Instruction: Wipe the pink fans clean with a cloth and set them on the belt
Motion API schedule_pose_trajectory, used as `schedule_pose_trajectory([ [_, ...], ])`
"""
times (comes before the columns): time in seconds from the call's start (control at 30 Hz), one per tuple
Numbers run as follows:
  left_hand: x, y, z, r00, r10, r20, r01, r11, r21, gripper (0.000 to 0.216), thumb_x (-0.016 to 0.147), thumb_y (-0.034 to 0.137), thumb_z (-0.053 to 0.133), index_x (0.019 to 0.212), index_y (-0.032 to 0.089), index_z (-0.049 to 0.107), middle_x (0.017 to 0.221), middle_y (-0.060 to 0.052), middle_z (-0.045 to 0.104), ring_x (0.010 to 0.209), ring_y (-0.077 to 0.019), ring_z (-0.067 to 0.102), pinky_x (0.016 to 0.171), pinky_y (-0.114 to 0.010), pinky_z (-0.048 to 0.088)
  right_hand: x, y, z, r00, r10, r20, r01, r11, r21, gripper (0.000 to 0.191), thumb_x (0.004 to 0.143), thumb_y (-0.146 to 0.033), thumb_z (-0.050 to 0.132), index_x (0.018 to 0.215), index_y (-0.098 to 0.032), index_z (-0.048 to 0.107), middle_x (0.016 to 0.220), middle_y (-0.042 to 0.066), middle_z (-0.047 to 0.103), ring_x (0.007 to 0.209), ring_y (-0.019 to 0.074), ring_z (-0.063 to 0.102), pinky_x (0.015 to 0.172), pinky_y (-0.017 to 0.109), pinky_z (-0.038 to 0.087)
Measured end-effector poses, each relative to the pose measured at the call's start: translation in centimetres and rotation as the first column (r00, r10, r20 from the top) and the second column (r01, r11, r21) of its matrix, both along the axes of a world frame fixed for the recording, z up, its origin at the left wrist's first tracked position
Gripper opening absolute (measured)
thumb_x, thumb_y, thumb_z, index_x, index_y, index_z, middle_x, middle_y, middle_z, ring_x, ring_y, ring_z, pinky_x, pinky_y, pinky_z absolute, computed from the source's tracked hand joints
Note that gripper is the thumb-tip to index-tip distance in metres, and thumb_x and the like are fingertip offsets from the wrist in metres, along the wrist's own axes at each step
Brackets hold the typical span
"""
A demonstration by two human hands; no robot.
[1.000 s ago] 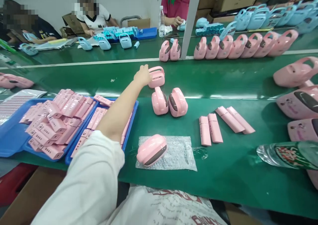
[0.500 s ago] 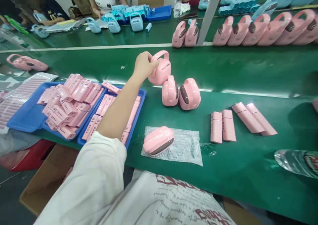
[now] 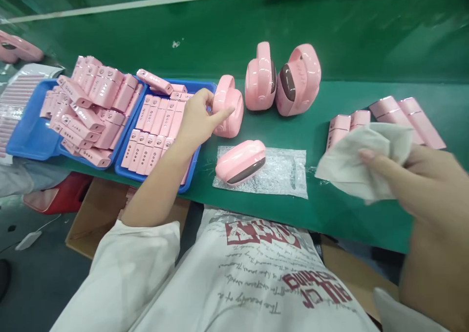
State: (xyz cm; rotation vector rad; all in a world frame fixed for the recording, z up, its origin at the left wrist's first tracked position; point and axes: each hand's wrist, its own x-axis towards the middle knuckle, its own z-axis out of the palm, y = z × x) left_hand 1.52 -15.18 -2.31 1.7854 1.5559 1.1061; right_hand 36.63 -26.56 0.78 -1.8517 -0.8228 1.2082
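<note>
My left hand (image 3: pixel 198 119) is closed on a pink rounded device with a loop handle (image 3: pixel 231 114), thumb across its near face and fingers behind it. It is upright, just right of the filled tray. From the right comes my right hand (image 3: pixel 421 185), pinching a crumpled white cloth (image 3: pixel 370 151) that partly covers some pink blocks. Two more pink handled devices, one (image 3: pixel 258 80) and another (image 3: pixel 306 82), stand behind with dark panels facing each other. A further pink device (image 3: pixel 240 161) lies on a bubble-wrap sheet (image 3: pixel 286 175) before me.
Left are two blue trays: one (image 3: pixel 27 139) with heaped pink rectangular blocks (image 3: pixel 106 87), the other (image 3: pixel 192 175) with similar blocks in rows. Loose pink blocks (image 3: pixel 421 121) lie at the right. A cardboard box (image 3: pixel 95 219) sits below the green table edge.
My left hand has brought the handled device nearer to me, beside the tray. My right hand has come into view with the white cloth. The view has tipped downward.
</note>
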Motion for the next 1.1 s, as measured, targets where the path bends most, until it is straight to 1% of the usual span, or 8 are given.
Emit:
schedule_pose_trajectory([
  [0.1, -0.8, -1.8, -0.6, 1.0, 0.004, 0.019, -0.004, 1.0, -0.01, 0.04, 0.07, 0.05, 0.08, 0.083, 0.022, 0.055, 0.077, -0.001, 0.057, 0.075, -0.0187, 0.062, 0.068, -0.032, 0.052, -3.2, 1.4, -1.2, 0.999, 0.034, 0.016, -0.034, 0.999, -0.024, 0.021, 0.073, -0.007, 0.074, 0.062, -0.025, 0.075, 0.069, 0.0, 0.072, 0.06, 0.0077, 0.059, 0.052, 0.021, 0.042],
  [0.27, -2.3, -7.2, -1.7, 0.997, 0.01, 0.076, -0.026, 0.977, 0.213, 0.047, 0.084, 0.06, 0.062, 0.119, 0.029, 0.058, 0.104, -0.006, 0.061, 0.072, -0.015, 0.06, 0.063, -0.029, 0.051, -5.0, 1.0, -3.7, 0.996, 0.029, -0.081, -0.006, 0.964, 0.268, 0.009, 0.068, -0.027, 0.078, 0.076, -0.023, 0.077, 0.082, 0.004, 0.073, 0.075, 0.0134, 0.062, 0.064, 0.029, 0.046],
  [0.43, -0.2, -13.2, -5.3, 0.992, -0.125, -0.028, 0.128, 0.976, 0.177, 0.098, 0.067, 0.063, 0.077, 0.146, 0.028, 0.033, 0.134, -0.014, 0.053, 0.12, -0.0307, 0.058, 0.092, -0.044, 0.054, -6.6, 0.6, -5.2, 0.952, -0.073, 0.297, -0.07, 0.893, 0.445, 0.022, 0.072, -0.035, 0.069, 0.083, -0.016, 0.074, 0.077, 0.005, 0.071, 0.072, 0.0187, 0.063, 0.06, 0.031, 0.049],
  [0.57, 2.0, -13.8, -6.1, 0.989, -0.067, -0.13, 0.088, 0.982, 0.165, 0.09, 0.066, 0.052, 0.081, 0.141, 0.027, 0.037, 0.129, -0.011, 0.057, 0.116, -0.0282, 0.061, 0.095, -0.044, 0.053, -8.7, 0.8, -5.2, 0.847, -0.125, 0.516, -0.203, 0.822, 0.532, 0.028, 0.077, -0.039, 0.066, 0.086, -0.013, 0.073, 0.064, 0.003, 0.066, 0.059, 0.0166, 0.06, 0.055, 0.03, 0.05],
  [0.77, 4.1, -11.9, -2.9, 0.97, -0.017, -0.241, 0.051, 0.989, 0.138, 0.083, 0.059, 0.052, 0.082, 0.127, 0.018, 0.05, 0.107, -0.009, 0.063, 0.096, -0.0262, 0.063, 0.083, -0.042, 0.054, -12.1, 0.1, -5.8, 0.807, -0.045, 0.588, -0.482, 0.526, 0.701, 0.028, 0.091, -0.022, 0.058, 0.117, -0.016, 0.068, 0.108, 0.011, 0.074, 0.097, 0.0238, 0.072, 0.085, 0.036, 0.06],
  [0.97, 4.2, -11.5, -2.6, 0.972, -0.008, -0.235, 0.03, 0.995, 0.092, 0.06, 0.076, 0.052, 0.07, 0.119, 0.015, 0.049, 0.112, -0.012, 0.064, 0.104, -0.0282, 0.065, 0.086, -0.041, 0.054, -14.5, -1.2, -7.7, 0.727, 0.211, 0.653, -0.685, 0.17, 0.708, 0.06, 0.095, -0.015, 0.044, 0.153, -0.015, 0.032, 0.158, 0.013, 0.034, 0.148, 0.03, 0.03, 0.119, 0.056, 0.033],
  [1.03, 4.0, -11.5, -2.6, 0.977, -0.025, -0.214, 0.042, 0.996, 0.073, 0.061, 0.076, 0.052, 0.07, 0.12, 0.016, 0.048, 0.113, -0.012, 0.064, 0.105, -0.0273, 0.066, 0.085, -0.04, 0.055, -14.3, -1.0, -8.0, 0.712, 0.237, 0.661, -0.701, 0.187, 0.688, 0.059, 0.097, -0.015, 0.043, 0.154, -0.021, 0.03, 0.158, 0.01, 0.034, 0.147, 0.0281, 0.032, 0.118, 0.055, 0.036],
  [1.1, 4.0, -11.5, -2.5, 0.978, -0.028, -0.205, 0.038, 0.998, 0.047, 0.072, 0.066, 0.051, 0.078, 0.121, 0.017, 0.046, 0.115, -0.012, 0.064, 0.106, -0.0282, 0.066, 0.085, -0.04, 0.056, -13.8, -0.6, -8.1, 0.733, 0.23, 0.641, -0.678, 0.323, 0.66, 0.057, 0.098, -0.015, 0.043, 0.154, -0.026, 0.032, 0.156, 0.008, 0.04, 0.144, 0.0248, 0.038, 0.116, 0.05, 0.042],
])
